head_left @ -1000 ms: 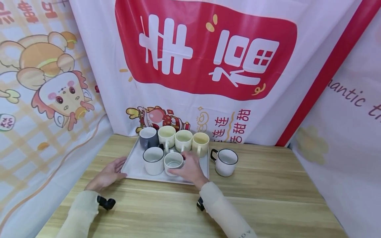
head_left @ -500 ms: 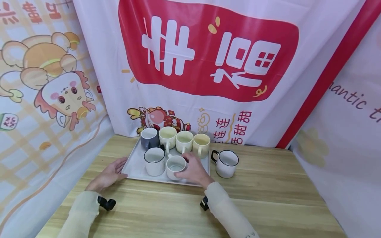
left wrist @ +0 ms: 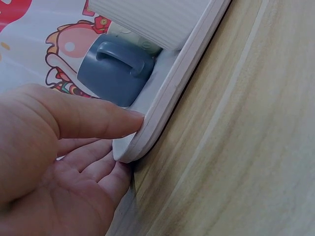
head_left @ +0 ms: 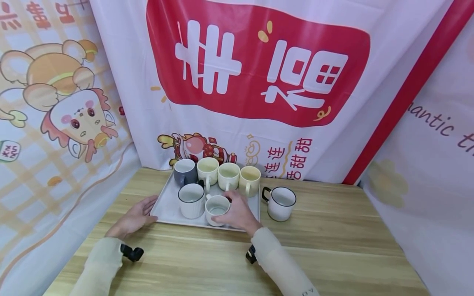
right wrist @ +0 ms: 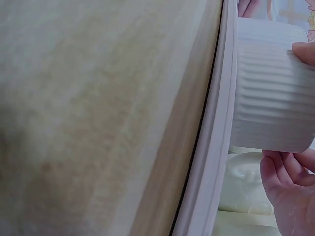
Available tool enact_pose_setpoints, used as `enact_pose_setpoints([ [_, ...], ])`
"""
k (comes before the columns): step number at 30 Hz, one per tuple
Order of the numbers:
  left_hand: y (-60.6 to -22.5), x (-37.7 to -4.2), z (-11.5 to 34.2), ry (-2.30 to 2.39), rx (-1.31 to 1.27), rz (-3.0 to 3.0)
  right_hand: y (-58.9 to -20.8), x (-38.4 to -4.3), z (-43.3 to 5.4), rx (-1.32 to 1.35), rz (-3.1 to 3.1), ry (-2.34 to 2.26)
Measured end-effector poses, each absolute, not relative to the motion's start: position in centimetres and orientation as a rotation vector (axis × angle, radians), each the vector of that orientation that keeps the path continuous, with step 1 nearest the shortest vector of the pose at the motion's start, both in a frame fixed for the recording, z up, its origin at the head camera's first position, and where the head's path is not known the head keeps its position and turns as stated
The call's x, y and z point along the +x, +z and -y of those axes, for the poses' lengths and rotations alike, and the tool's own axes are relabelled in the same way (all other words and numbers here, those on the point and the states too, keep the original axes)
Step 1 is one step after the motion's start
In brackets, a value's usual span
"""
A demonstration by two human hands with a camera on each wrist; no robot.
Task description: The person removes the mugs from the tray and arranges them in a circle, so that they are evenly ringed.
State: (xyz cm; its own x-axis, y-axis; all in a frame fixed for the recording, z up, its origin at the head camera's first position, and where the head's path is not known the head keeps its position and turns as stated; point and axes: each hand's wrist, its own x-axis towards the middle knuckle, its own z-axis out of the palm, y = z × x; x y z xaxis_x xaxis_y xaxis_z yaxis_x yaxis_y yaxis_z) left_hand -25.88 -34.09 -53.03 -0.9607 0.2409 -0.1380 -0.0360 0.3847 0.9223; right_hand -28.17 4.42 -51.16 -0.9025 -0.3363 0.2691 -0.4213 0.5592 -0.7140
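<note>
In the head view, a white ribbed mug (head_left: 212, 214) stands near the front edge of a pale tray (head_left: 168, 207). My right hand (head_left: 238, 211) holds it across the sides, thumb in front and fingers behind. The right wrist view shows the same mug (right wrist: 275, 93) between thumb and fingers, its base close to the tray's rim (right wrist: 209, 162). At the front-left corner my left hand (head_left: 135, 216) grips the tray, thumb on the front rim (left wrist: 157, 105) and fingers against the side. A black-rimmed white mug (head_left: 191, 204) stands left of the held one.
Along the tray's back stand a dark grey-blue mug (head_left: 185, 172), two pale green mugs (head_left: 208, 172) (head_left: 228, 177) and a cream-yellow mug (head_left: 250, 181). Right of the tray, a white mug with black rim and handle (head_left: 280, 207) sits on the wooden table (head_left: 333, 234). Printed cloths hang behind.
The mug in my right hand has shifted a little toward the tray's front edge, and its white handle now shows more at the back left. My left hand stays at the tray corner.
</note>
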Motion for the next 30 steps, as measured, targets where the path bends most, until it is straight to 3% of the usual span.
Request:
enact_pose_setpoints([
  [13, -52.9, -26.1, 34.0, 1.583, 0.173, -2.406, -48.6, -27.7, -7.1, 0.714, 2.643, 1.257],
  [30, -53.2, -26.0, 34.2, 1.596, 0.183, -2.399, -39.9, -26.9, -16.1, 0.626, 2.500, 1.313],
])
